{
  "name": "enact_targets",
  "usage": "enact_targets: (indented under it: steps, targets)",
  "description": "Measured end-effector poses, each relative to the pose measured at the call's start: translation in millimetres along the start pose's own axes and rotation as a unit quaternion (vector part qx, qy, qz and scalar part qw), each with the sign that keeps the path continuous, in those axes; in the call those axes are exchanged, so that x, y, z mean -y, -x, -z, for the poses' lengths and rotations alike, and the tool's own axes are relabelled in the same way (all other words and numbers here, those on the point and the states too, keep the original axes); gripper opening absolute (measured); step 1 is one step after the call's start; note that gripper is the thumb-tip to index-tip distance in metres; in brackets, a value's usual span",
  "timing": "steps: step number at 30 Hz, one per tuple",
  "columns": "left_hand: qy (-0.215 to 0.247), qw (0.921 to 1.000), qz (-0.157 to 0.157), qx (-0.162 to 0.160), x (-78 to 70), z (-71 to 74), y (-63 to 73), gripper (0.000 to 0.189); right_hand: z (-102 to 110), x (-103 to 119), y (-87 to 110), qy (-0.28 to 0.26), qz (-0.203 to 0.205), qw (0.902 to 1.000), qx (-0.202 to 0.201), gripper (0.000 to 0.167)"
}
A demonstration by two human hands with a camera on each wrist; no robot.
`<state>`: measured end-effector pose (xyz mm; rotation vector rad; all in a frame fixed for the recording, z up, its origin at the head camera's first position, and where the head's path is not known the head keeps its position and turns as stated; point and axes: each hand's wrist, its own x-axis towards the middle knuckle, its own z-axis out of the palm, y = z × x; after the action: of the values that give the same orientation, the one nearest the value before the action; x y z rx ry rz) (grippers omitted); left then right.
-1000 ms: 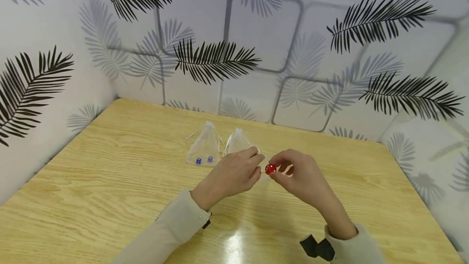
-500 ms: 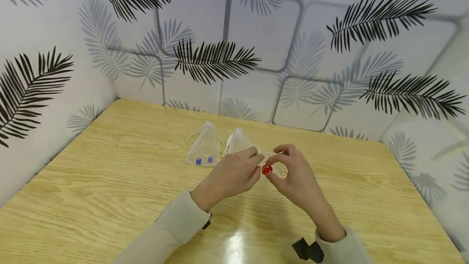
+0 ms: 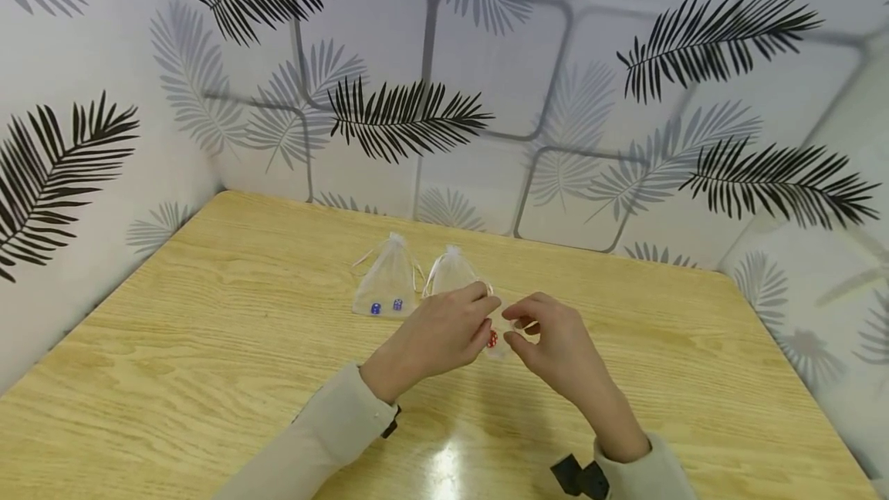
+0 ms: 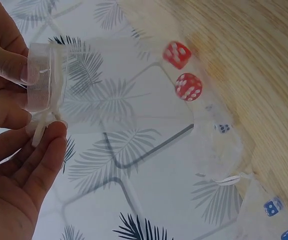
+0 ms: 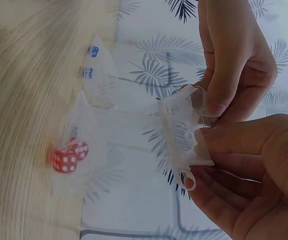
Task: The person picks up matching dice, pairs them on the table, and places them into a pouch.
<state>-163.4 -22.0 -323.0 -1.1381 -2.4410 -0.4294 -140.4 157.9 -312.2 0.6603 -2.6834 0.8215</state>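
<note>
In the head view, my left hand (image 3: 437, 330) pinches the mouth of a sheer white drawstring pouch (image 4: 108, 85), held up off the table. My right hand (image 3: 556, 342) has its thumb and fingers at the same mouth; the right wrist view shows it pinching the rim (image 5: 199, 145). Two red dice (image 4: 189, 87) with white pips lie at the bottom of this pouch, seen through the mesh. Behind stand two more sheer pouches: the left pouch (image 3: 385, 276) with two blue dice (image 3: 397, 305), and the middle pouch (image 3: 451, 272), partly hidden by my left hand.
The wooden table (image 3: 208, 376) reaches back to a wall (image 3: 486, 191) with a leaf print. Black wrist camera mounts (image 3: 579, 477) sit at the sleeves.
The red die that my right hand held has left its fingers and dropped into the pouch. My right hand has moved slightly left to the pouch's mouth. My left hand has stayed put.
</note>
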Motion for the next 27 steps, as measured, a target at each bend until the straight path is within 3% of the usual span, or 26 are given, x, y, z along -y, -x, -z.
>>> enact_targets:
  steps: [10, 18, 27]
  targets:
    - [0.043, 0.999, 0.003, -0.007, 2.7, 7.2, 1.1, 0.026, 12, -3, 1.3, -0.052, 0.008, 0.9966, 0.063, 0.052]
    - [0.064, 0.9977, 0.009, 0.023, 5.1, 13.2, 0.3, 0.036, 12, -3, 0.7, -0.034, 0.021, 0.9989, 0.022, 0.045]
    - [0.053, 0.9981, -0.017, 0.027, 5.9, 14.8, -1.4, 0.027, 12, -5, 3.3, -0.015, 0.034, 0.9993, -0.01, 0.034]
